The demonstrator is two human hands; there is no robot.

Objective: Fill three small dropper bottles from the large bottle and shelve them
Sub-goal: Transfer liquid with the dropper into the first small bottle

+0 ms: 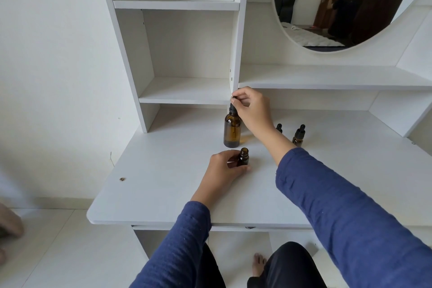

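A large amber bottle [232, 130] stands upright on the white desk [163, 182]. My right hand [252, 107] pinches the black rubber bulb of the dropper [233, 106] seated in the bottle's neck. Just in front, my left hand [224, 169] grips a small amber dropper bottle [243, 157] that stands uncapped, mouth open. Two more small capped dropper bottles wait to the right: one [299, 135] in full view, the other [279, 127] mostly hidden behind my right forearm.
White shelf compartments [187, 91] rise behind the large bottle, with nothing on the boards in view. A long ledge [327, 79] and a round mirror [339, 7] lie to the right. The desk's front edge is near my knees.
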